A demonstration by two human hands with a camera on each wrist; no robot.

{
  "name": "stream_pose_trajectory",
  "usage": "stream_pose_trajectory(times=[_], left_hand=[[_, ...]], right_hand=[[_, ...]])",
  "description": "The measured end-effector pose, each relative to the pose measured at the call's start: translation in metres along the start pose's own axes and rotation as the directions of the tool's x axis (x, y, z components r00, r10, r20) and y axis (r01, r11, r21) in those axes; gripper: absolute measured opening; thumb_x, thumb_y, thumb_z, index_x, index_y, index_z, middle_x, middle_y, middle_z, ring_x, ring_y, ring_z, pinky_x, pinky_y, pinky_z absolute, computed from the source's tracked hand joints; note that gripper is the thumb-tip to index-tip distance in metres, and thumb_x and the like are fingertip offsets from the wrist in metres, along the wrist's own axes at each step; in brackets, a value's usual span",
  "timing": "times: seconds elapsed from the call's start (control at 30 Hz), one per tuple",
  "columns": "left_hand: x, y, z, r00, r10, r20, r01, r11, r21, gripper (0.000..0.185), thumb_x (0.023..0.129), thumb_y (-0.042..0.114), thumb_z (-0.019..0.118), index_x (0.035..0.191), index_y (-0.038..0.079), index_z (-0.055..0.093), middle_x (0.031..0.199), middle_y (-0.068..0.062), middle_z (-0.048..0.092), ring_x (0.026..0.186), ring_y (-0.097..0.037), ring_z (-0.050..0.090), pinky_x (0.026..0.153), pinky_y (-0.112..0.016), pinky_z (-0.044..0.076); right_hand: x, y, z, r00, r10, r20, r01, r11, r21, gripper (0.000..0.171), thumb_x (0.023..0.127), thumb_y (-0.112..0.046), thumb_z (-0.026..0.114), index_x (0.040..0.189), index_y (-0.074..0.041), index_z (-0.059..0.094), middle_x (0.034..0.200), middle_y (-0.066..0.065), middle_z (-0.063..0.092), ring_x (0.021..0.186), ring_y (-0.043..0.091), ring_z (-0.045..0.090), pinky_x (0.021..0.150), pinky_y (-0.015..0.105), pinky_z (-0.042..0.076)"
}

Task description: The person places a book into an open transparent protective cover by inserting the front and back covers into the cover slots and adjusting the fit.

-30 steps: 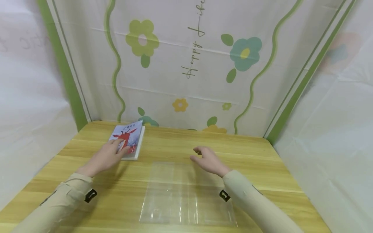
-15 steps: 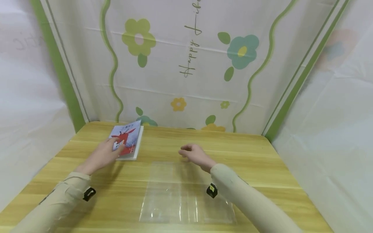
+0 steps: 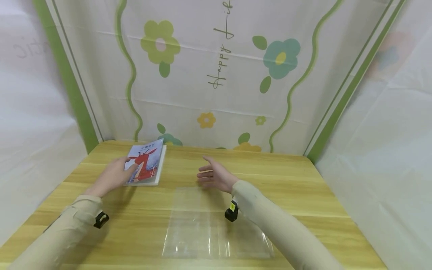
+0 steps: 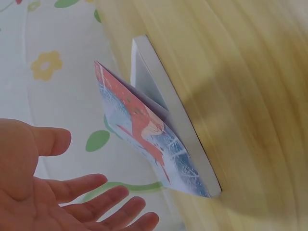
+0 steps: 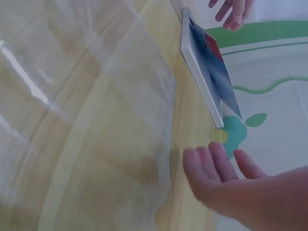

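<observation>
Left hand [image 3: 114,174]: loosely spread, empty, beside raised-cover book [image 3: 147,168]
Right hand [image 3: 217,176]: spread, empty
Clear sheet [image 3: 189,236]: on table [image 3: 297,191], partly behind right sleeve [image 3: 270,221]
Curtain [image 3: 189,90]: behind table

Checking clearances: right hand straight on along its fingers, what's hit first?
Likely the book, on its edge facing the right hand; the hand's height is unclear, so it might pass over.
</observation>
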State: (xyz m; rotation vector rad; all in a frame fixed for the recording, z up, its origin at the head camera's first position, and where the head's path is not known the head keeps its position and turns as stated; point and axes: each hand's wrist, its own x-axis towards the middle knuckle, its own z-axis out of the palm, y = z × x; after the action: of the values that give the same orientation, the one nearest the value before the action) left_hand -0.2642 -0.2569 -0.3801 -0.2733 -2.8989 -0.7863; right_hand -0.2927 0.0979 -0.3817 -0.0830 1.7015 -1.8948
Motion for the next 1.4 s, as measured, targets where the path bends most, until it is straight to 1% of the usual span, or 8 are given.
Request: stream_pose_trajectory(times=[0.4,0.67,0.8,0.9,0.97,1.1,1.2,1.4], left_hand=[[0.003,-0.011,-0.006,0.999,-0.032,0.012,0.031,0.999,0.037,0.058,0.102,0.027,0.046,0.125,-0.026,0.044,0.122,-0.047,0.046,0.113,-0.061,0.044,0.094,-0.068,0.038],[0.004,-0.020,-0.010,0.987,-0.115,0.113,0.113,0.993,0.024,0.060,0.104,0.029,0.040,0.126,-0.027,0.040,0.124,-0.049,0.043,0.112,-0.061,0.045,0.093,-0.068,0.039],[0.005,-0.024,-0.013,0.975,-0.151,0.162,0.153,0.988,0.000,0.052,0.104,0.030,0.037,0.098,-0.019,0.054,0.090,-0.033,0.057,0.080,-0.042,0.057,0.072,-0.052,0.051],[0.008,-0.027,-0.013,0.969,-0.161,0.188,0.168,0.985,-0.025,0.044,0.103,0.031,0.040,0.075,-0.001,0.052,0.069,-0.011,0.050,0.060,-0.021,0.047,0.054,-0.035,0.043],[0.010,-0.029,-0.013,0.959,-0.181,0.219,0.194,0.980,-0.042,0.043,0.101,0.033,0.042,0.071,0.004,0.048,0.066,-0.009,0.048,0.056,-0.018,0.044,0.050,-0.030,0.040],[0.015,-0.032,-0.018,0.926,-0.244,0.287,0.267,0.963,-0.043,0.058,0.102,0.038,0.041,0.093,-0.018,0.052,0.081,-0.022,0.053,0.067,-0.026,0.053,0.055,-0.034,0.049],[0.018,-0.034,-0.021,0.897,-0.293,0.330,0.330,0.942,-0.060,0.062,0.103,0.041,0.039,0.099,-0.021,0.047,0.081,-0.021,0.051,0.066,-0.025,0.053,0.056,-0.035,0.050],[0.019,-0.035,-0.021,0.849,-0.363,0.383,0.457,0.870,-0.188,0.061,0.102,0.042,0.038,0.106,-0.018,0.047,0.078,-0.011,0.050,0.055,-0.012,0.046,0.053,-0.027,0.045]], right_hand=[[0.019,-0.006,0.020,0.995,0.092,0.023,-0.095,0.970,0.224,0.090,0.096,-0.062,0.043,0.148,0.010,0.028,0.147,0.033,0.034,0.136,0.045,0.032,0.111,0.055,0.028],[0.030,-0.004,0.036,0.993,0.113,0.047,-0.122,0.935,0.333,0.091,0.096,-0.059,0.047,0.147,0.013,0.024,0.149,0.035,0.028,0.138,0.046,0.029,0.112,0.055,0.027],[0.038,-0.004,0.046,0.991,0.123,0.045,-0.131,0.925,0.357,0.088,0.097,-0.055,0.048,0.146,0.014,0.024,0.147,0.036,0.029,0.138,0.046,0.029,0.112,0.053,0.028],[0.044,-0.003,0.053,0.991,0.130,0.035,-0.134,0.927,0.350,0.087,0.097,-0.053,0.050,0.146,0.015,0.025,0.146,0.036,0.030,0.137,0.047,0.030,0.111,0.052,0.030],[0.046,-0.002,0.057,0.989,0.140,0.040,-0.145,0.929,0.340,0.087,0.097,-0.052,0.049,0.147,0.014,0.023,0.146,0.036,0.030,0.137,0.047,0.030,0.111,0.053,0.030],[0.054,0.000,0.066,0.985,0.161,0.056,-0.171,0.932,0.319,0.094,0.094,-0.058,0.052,0.147,0.014,0.021,0.144,0.038,0.030,0.137,0.048,0.029,0.110,0.057,0.029],[0.061,0.003,0.069,0.984,0.170,0.058,-0.179,0.936,0.304,0.096,0.093,-0.060,0.052,0.147,0.014,0.020,0.142,0.039,0.032,0.136,0.049,0.029,0.108,0.058,0.031],[0.074,0.009,0.066,0.979,0.198,0.055,-0.204,0.914,0.351,0.098,0.092,-0.058,0.056,0.148,0.013,0.018,0.138,0.038,0.037,0.134,0.048,0.032,0.106,0.059,0.034]])
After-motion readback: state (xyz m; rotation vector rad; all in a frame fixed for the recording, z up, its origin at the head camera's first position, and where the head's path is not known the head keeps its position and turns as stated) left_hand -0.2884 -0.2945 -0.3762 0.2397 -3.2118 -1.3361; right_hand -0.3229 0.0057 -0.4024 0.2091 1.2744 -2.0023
